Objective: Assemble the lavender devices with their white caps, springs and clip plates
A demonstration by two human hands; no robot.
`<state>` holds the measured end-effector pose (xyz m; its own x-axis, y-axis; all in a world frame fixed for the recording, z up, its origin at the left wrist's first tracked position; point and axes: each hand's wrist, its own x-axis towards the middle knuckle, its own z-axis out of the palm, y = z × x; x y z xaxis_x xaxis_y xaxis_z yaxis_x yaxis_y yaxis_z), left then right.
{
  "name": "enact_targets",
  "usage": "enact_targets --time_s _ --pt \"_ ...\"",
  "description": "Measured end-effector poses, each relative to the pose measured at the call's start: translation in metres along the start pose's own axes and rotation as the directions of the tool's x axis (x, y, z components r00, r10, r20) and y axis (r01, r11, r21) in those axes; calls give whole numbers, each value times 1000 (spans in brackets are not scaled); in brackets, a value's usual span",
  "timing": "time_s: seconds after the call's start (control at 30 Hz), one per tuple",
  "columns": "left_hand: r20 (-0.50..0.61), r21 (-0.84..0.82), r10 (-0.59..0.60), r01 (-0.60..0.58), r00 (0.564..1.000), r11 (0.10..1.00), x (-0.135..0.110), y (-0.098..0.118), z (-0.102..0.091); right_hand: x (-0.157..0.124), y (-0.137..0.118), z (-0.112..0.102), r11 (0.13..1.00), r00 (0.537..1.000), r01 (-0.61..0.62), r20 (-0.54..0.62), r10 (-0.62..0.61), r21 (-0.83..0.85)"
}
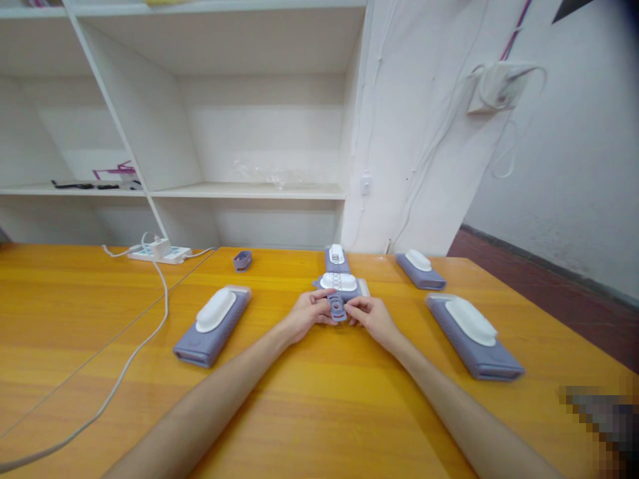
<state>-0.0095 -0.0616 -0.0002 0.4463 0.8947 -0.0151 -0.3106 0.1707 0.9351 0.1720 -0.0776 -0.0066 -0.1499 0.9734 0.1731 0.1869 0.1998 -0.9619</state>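
Note:
Over the middle of the wooden table, my left hand [312, 314] and my right hand [372, 319] grip opposite sides of a small grey-purple plastic part [337, 307]. A round hole shows in its centre, with slots above and below. Fingers of both hands are closed on its edges. Right behind it lies a grey-purple case with a white oval pad [339, 282]; a dark zigzag pattern crosses this pad. Farther back sits another grey-purple piece with a white pad [336, 253]. Whether the part touches the case behind cannot be told.
Similar grey-purple cases lie at left [213, 326], right [474, 336] and back right [420, 269]. A small purple ring-shaped piece [242, 261] is near the back edge. A power strip [160, 251] with a white cable [134, 352] occupies the left. White shelves [249, 191] stand behind.

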Motion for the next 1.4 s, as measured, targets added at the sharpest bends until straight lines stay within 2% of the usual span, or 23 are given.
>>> enact_targets --time_s 0.23,0.53,0.9,1.13,1.23,1.4 --pt "54 80 -2 -2 999 997 -2 -1 2 2 0 -4 999 998 -33 52 33 -11" --pt "58 93 -1 -4 998 996 -1 -2 2 3 -5 -7 997 991 -71 113 69 13" --pt "169 105 -27 9 985 994 -2 1 -3 2 -4 1 999 996 -50 80 49 6" --pt "159 66 -5 -6 987 998 -1 -2 -4 6 0 4 997 999 -34 13 33 69" --pt "128 41 1 -6 992 999 -1 -4 -4 6 -1 2 996 997 -83 13 82 34" --pt "126 20 11 -14 992 1000 -2 -4 -4 1 -4 -4 974 965 -224 141 220 14"
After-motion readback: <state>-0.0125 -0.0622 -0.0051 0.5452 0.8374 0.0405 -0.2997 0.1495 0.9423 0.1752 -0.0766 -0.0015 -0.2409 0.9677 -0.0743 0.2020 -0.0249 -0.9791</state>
